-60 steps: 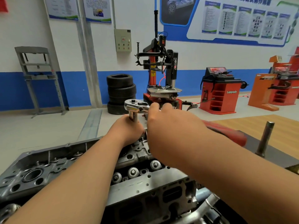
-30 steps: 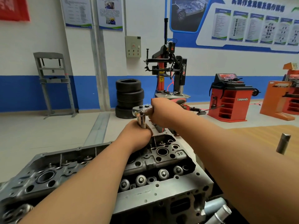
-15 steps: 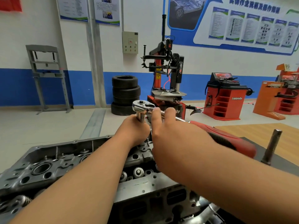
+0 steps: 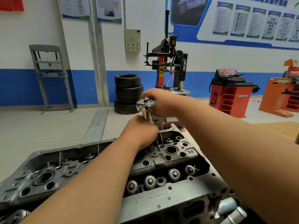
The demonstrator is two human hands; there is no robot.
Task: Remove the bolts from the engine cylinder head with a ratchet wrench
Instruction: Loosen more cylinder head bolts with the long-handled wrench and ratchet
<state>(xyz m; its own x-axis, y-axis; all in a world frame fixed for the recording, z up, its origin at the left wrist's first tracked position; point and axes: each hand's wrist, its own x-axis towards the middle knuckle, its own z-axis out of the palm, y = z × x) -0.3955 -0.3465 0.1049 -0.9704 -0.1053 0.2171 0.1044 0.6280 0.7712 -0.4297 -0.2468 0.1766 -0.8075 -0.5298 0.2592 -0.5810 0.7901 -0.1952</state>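
A: The cylinder head (image 4: pixel 171 160)?
B: Grey cast metal, rough, pocked with round bores; low centre.
A: And the ratchet wrench (image 4: pixel 145 104)?
B: Polished chrome, round head, above the casting's far end. The right hand (image 4: pixel 161 101) curls round its handle; the left hand (image 4: pixel 142 131) wraps the shiny socket shaft (image 4: pixel 146 115) beneath.

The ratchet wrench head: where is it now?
The ratchet wrench head is near the centre of the head view, just above the left hand and against the right hand, over the far end of the cylinder head.
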